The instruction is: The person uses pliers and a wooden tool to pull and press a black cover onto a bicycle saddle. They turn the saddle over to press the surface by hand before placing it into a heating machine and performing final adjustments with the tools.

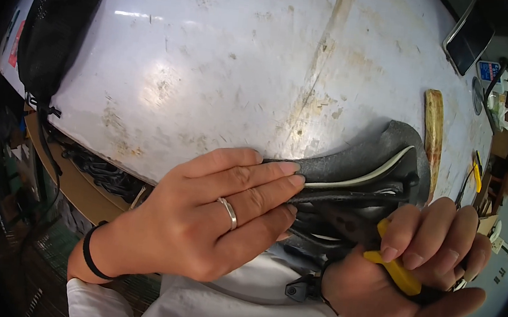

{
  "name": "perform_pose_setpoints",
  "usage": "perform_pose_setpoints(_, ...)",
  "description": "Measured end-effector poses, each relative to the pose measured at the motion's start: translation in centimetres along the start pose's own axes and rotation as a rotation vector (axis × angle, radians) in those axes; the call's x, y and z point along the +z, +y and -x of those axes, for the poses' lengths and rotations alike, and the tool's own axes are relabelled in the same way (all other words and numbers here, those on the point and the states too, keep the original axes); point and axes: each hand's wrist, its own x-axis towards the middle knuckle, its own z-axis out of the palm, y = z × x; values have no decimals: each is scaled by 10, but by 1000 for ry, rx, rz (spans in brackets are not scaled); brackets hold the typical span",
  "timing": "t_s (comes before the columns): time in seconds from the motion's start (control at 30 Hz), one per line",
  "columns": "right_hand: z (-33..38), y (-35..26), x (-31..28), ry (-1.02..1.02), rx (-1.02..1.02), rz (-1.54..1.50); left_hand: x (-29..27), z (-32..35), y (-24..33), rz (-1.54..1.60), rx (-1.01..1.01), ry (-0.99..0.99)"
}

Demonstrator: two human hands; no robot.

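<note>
A black bag (pixel 64 30) is at the far left, along the table (pixel 215 51); the left hand (pixel 218 216), with 1 ring (pixel 227 213) and 1 wristband (pixel 90 253), lays 4 straight fingers, close together, on the black piece (pixel 351 162); its thumb is hidden, so I cannot tell if it pinches; this piece, with 1 pale strip (pixel 374 177), is at the table's near side, between the 2 hands; the right hand (pixel 378 296) has its fingers closed around the yellow-handled pliers (pixel 402 275); just beside the piece lies a stick (pixel 433 124); farther right, a phone (pixel 470 39).
</note>
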Motion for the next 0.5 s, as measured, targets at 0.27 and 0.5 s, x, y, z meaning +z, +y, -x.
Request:
perform_pose_setpoints(0.27, 4, -8, -23, -210, -127, 165, -2, -1, -1, -29, -27, -62)
perform_pose_setpoints(0.5, 2, -8, 3, -99, 27, 278, -7, -7, 17, -215, -51, -103)
